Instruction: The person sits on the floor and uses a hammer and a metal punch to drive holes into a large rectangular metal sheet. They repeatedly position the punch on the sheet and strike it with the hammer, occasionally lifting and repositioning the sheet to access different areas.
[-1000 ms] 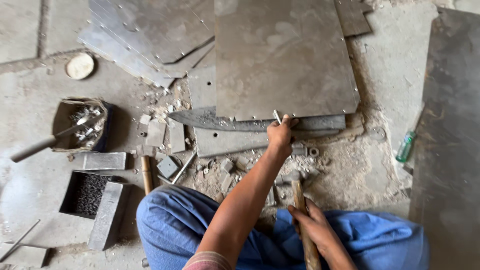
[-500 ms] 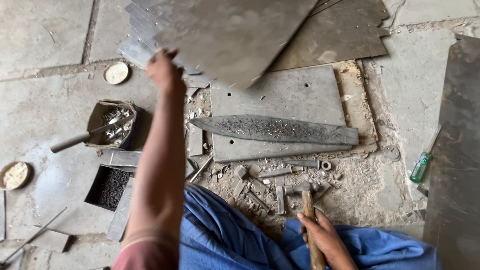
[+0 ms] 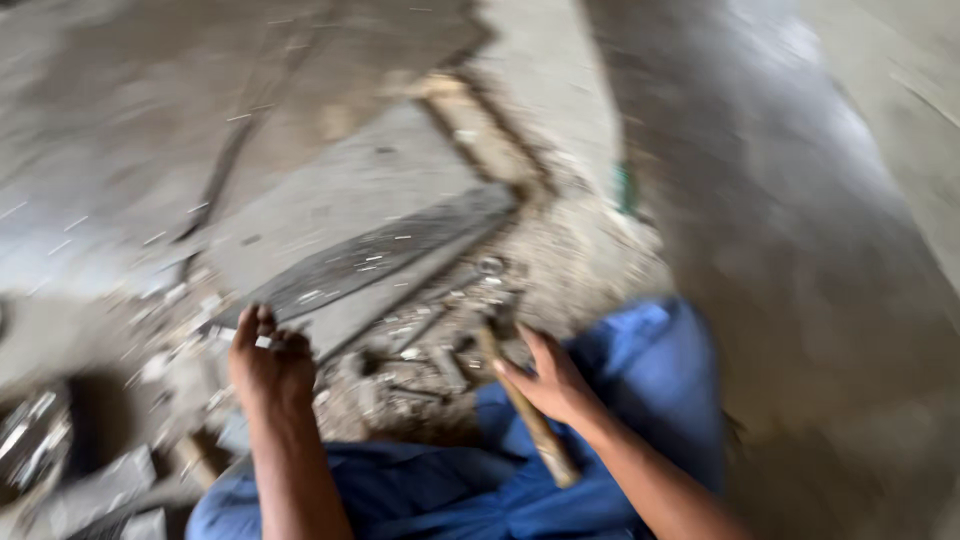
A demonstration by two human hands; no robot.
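Two hands in view, frame heavily blurred. Right hand (image 3: 552,385), lower centre, fingers wrapped round a wooden hammer handle (image 3: 527,412) lying over the blue trousers (image 3: 620,400). Left hand (image 3: 268,362), lower left, fingers curled on a small pale piece (image 3: 262,342) above the scrap-littered floor (image 3: 420,350). Long dark blade (image 3: 390,255) lies mid-frame.
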